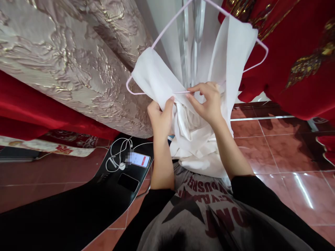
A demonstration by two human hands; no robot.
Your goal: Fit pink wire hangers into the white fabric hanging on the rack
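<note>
At the frame's centre, the left hand [160, 116] is gripping the white garment [193, 104]; the right hand [208, 101] is pinching the pale pink hanger [157, 41] bar with it.

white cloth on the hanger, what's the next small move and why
Probably draw the white cloth further over the pink hanger bar. Both hands pinch it at the bar, left hand and right hand, yet most of the cloth bunches below them while only two ends lie over the frame.
</note>
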